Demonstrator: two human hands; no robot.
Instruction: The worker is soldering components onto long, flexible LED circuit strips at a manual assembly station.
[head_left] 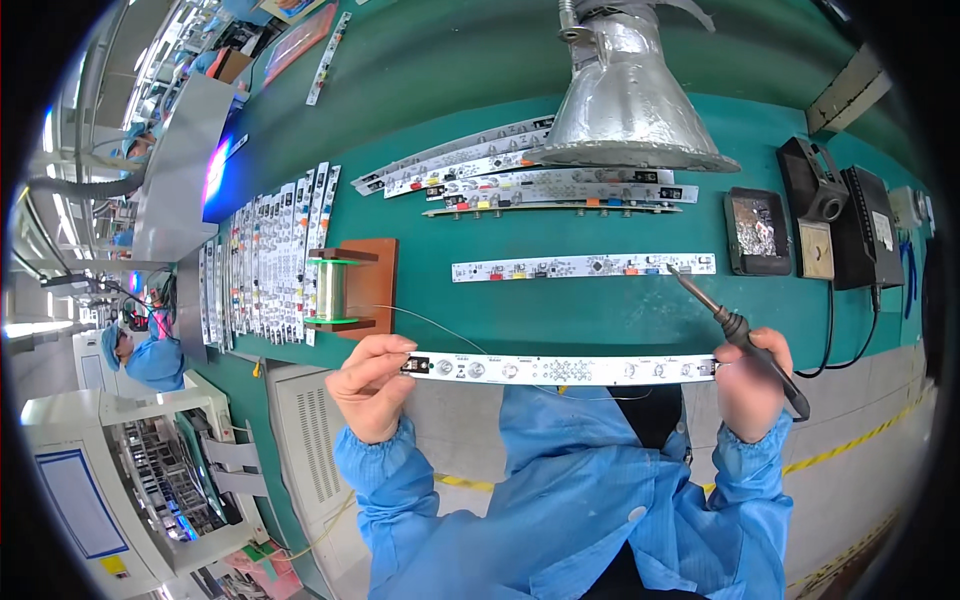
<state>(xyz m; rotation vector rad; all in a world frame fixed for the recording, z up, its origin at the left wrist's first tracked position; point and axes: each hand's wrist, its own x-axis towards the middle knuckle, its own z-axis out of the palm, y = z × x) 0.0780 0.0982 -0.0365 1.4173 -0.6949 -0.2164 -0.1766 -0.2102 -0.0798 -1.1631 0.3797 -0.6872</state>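
A long white circuit board strip (565, 371) is held level over the near table edge. My left hand (372, 387) pinches its left end between thumb and fingers. At the strip's right end my right hand (755, 385) is closed, gripping both that end and a soldering iron (735, 325). The iron's tip points up and left, over or near a second board strip (585, 268) lying on the green mat; whether they touch I cannot tell. From a solder wire spool (342, 290) on a brown stand, a thin wire runs behind the held strip.
Beyond lie several stacked board strips (530, 180) under a silver fume hood (635, 100). A row of strips (270, 260) covers the left side. A dark solder tray (757, 230) and black soldering station (868, 225) stand at right. A co-worker in blue (150, 350) is far left.
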